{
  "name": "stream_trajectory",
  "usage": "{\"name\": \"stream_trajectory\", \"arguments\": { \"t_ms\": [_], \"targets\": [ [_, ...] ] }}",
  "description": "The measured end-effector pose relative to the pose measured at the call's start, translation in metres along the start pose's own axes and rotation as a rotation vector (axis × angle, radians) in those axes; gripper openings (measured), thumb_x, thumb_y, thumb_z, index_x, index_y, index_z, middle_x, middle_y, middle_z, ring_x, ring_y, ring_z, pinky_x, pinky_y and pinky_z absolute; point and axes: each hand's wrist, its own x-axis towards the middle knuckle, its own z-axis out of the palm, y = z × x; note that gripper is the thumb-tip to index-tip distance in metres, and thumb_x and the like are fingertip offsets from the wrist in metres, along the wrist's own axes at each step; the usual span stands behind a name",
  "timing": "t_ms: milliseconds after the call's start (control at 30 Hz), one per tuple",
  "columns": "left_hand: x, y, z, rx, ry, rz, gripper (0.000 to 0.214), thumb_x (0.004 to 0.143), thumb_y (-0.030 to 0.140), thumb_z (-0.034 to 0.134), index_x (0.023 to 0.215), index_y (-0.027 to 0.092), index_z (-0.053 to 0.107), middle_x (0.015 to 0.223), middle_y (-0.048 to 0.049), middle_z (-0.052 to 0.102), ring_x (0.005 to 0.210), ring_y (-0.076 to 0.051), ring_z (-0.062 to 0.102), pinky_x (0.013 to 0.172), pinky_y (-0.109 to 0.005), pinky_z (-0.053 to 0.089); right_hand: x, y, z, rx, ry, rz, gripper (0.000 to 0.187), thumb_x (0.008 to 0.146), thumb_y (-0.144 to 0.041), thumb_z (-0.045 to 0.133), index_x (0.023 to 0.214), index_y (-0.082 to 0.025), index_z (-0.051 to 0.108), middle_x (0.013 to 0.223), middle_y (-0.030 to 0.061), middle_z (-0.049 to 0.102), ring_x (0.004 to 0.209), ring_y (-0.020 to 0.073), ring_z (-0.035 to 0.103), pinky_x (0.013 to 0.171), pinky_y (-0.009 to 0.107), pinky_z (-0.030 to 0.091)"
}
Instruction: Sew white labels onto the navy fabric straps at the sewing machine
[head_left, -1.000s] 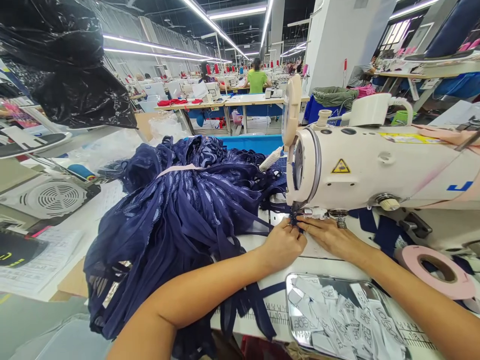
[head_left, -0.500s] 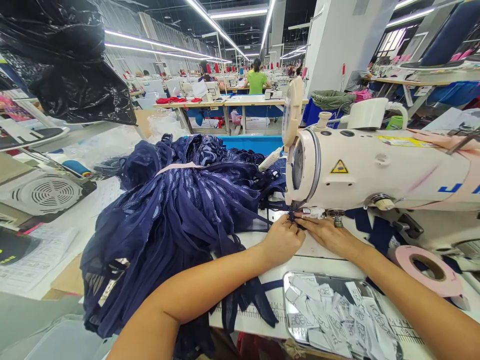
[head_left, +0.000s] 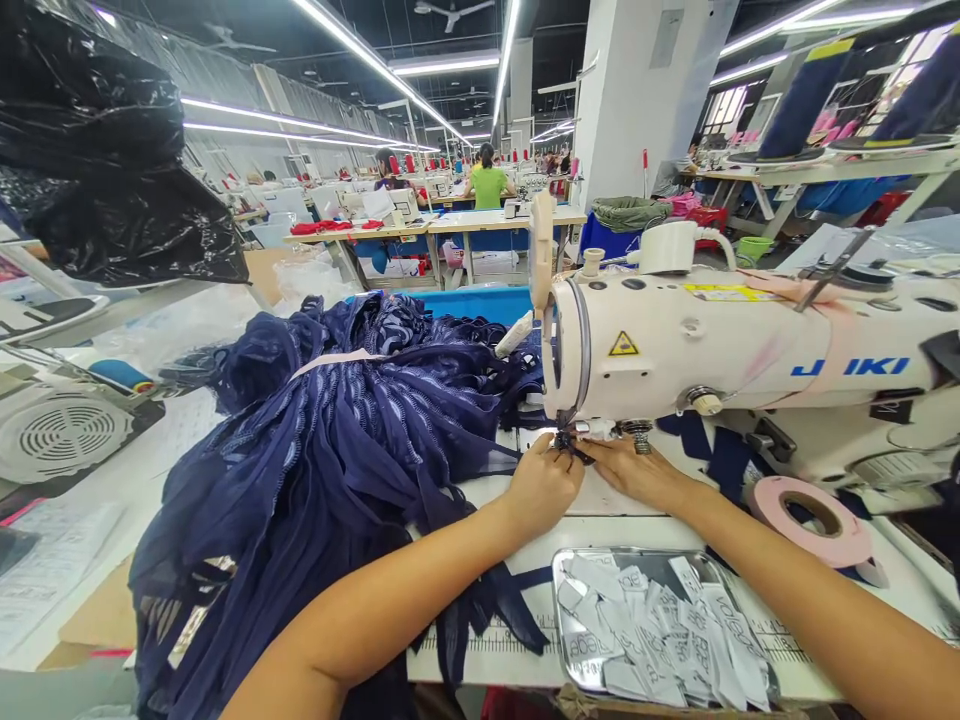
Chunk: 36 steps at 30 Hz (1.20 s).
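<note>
One dark navy piece (head_left: 564, 441), bunched, is held beneath one sewing machine (head_left: 660, 345), pinched by the curled left hand (head_left: 545, 485), touched by the flatter right hand (head_left: 634, 472), whose grip can't be told; nearby, one label tray (head_left: 571, 668), one pink roll (head_left: 825, 551) are seen.

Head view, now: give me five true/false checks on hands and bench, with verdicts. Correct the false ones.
1. The metal tray holds white labels. True.
2. The right hand rests in the tray. False: it is by the needle area of the sewing machine, as is the left hand.
3. The dark blue fabric pile lies right of the machine in the picture. False: it lies to the left.
4. A pale strip crosses the pile. True.
5. The ring-shaped roll is green. False: it is pink.
</note>
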Motion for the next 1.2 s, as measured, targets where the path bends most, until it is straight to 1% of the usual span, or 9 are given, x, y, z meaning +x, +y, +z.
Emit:
{"name": "stream_trajectory", "arguments": {
  "t_ms": [167,267,367,467,600,700,967,1067,1200],
  "targets": [
    [-0.018,-0.002,-0.01,0.02,-0.041,-0.1,0.017,0.082,0.007,0.043,0.092,0.007,0.057,0.079,-0.0086,0.065,0.074,-0.019,0.06,0.09,-0.039,0.038,-0.003,-0.001,-0.003,0.055,0.037,0.02,0.032,0.082,-0.018,0.041,0.105,-0.017,0.063,0.087,0.0093,0.068,0.076,0.0208,0.063,0.07,0.035,0.051],
    [-0.026,-0.02,-0.016,-0.036,-0.11,-0.153,0.015,0.081,0.006,0.046,0.086,0.01,0.059,0.076,-0.0067,0.064,0.077,-0.02,0.06,0.091,-0.039,0.038,-0.005,-0.01,-0.009,0.081,0.037,0.003,0.03,0.083,-0.022,0.042,0.103,-0.016,0.064,0.096,0.0102,0.065,0.084,0.021,0.061,0.073,0.035,0.05],
    [-0.025,-0.042,-0.017,-0.164,-0.174,-0.294,0.023,0.075,0.0,0.045,0.086,0.013,0.061,0.079,-0.0051,0.065,0.081,-0.018,0.059,0.085,-0.033,0.042,-0.005,-0.023,-0.011,0.067,0.006,0.013,0.031,0.084,-0.024,0.042,0.106,-0.013,0.061,0.101,0.012,0.062,0.088,0.023,0.058,0.074,0.038,0.05],
    [-0.019,-0.051,-0.015,-0.286,-0.164,-0.412,0.031,0.07,-0.002,0.047,0.093,0.014,0.061,0.087,-0.0045,0.066,0.082,-0.017,0.058,0.077,-0.029,0.044,-0.003,-0.03,-0.009,0.031,-0.005,0.037,0.031,0.086,-0.023,0.04,0.108,-0.012,0.058,0.098,0.0127,0.06,0.085,0.0234,0.057,0.074,0.04,0.049],
    [-0.013,-0.041,-0.011,-0.266,-0.026,-0.23,0.021,0.073,0.012,0.053,0.093,0.016,0.062,0.098,-0.0062,0.061,0.091,-0.02,0.054,0.083,-0.035,0.04,-0.003,-0.028,-0.003,0.048,0.012,0.057,0.033,0.087,-0.022,0.036,0.11,-0.014,0.058,0.102,0.0124,0.059,0.087,0.0237,0.056,0.074,0.04,0.049],
    [-0.01,-0.034,-0.006,-0.175,-0.011,-0.088,0.015,0.083,0.018,0.048,0.085,0.016,0.063,0.087,-0.0053,0.061,0.086,-0.019,0.052,0.079,-0.035,0.038,-0.005,-0.023,0.0,0.108,0.026,0.071,0.033,0.086,-0.021,0.037,0.109,-0.015,0.06,0.101,0.0122,0.06,0.089,0.0243,0.057,0.074,0.04,0.05],
    [-0.008,-0.038,0.006,-0.077,0.018,0.048,0.02,0.088,0.018,0.044,0.079,0.016,0.061,0.074,-0.0022,0.058,0.076,-0.016,0.048,0.074,-0.031,0.033,-0.008,-0.012,0.012,0.355,0.116,0.195,0.027,0.085,-0.021,0.042,0.101,-0.023,0.064,0.097,0.0048,0.066,0.09,0.0189,0.06,0.079,0.034,0.05],
    [-0.007,-0.039,0.005,-0.065,0.006,0.075,0.019,0.088,0.019,0.044,0.08,0.016,0.06,0.075,-0.0019,0.058,0.075,-0.015,0.048,0.072,-0.031,0.033,-0.008,-0.013,0.009,0.317,0.106,0.162,0.027,0.085,-0.021,0.041,0.099,-0.022,0.064,0.098,0.0051,0.065,0.09,0.0187,0.06,0.077,0.032,0.05],
    [-0.013,-0.031,-0.002,-0.047,0.028,0.117,0.023,0.089,0.016,0.04,0.077,0.016,0.059,0.075,-0.003,0.058,0.076,-0.015,0.048,0.072,-0.032,0.033,-0.005,-0.021,-0.002,0.125,0.037,0.071,0.029,0.086,-0.019,0.037,0.099,-0.018,0.063,0.102,0.0092,0.062,0.085,0.0209,0.059,0.07,0.034,0.051]
  ]
}}
